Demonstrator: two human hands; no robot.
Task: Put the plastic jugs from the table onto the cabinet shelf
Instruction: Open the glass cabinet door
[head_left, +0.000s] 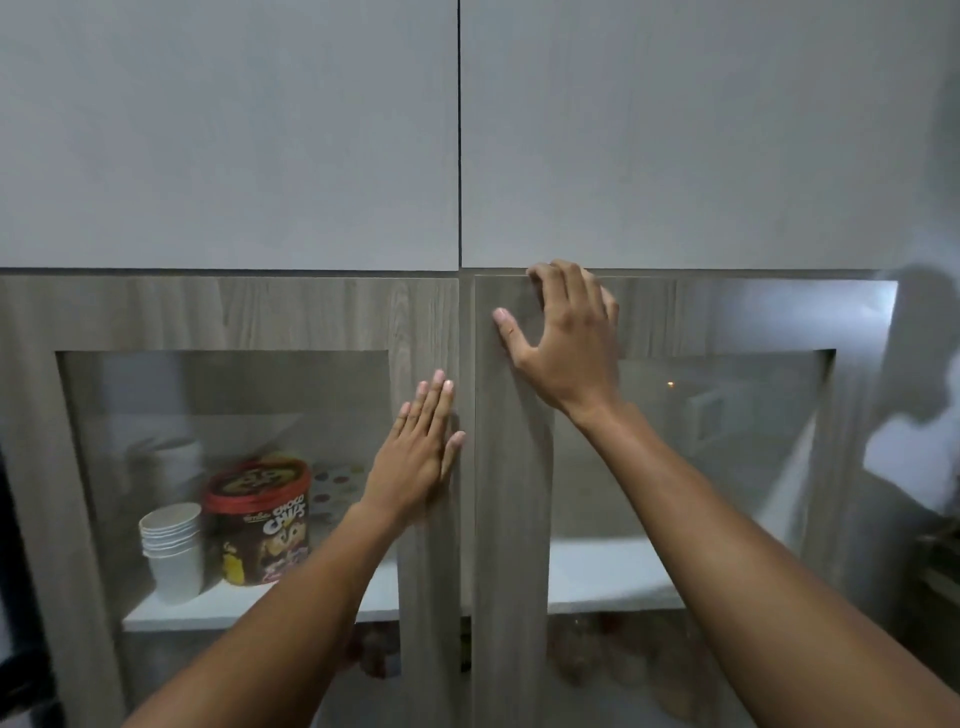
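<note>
I face a wood-framed cabinet with two glass doors. My left hand (423, 447) lies flat, fingers together, against the frame of the left door (426, 322) near the centre gap. My right hand (563, 338) has its fingers hooked over the top edge of the right door (511, 467), thumb spread on the frame. Behind the glass runs a white shelf (597, 582), bare on the right side. No plastic jug and no table are in view.
On the shelf's left part stand a stack of white paper cups (174, 551) and a red-lidded Choco Chips tub (260, 519). Plain grey upper doors (228, 135) hang above. Blurred items sit on a lower shelf (582, 660).
</note>
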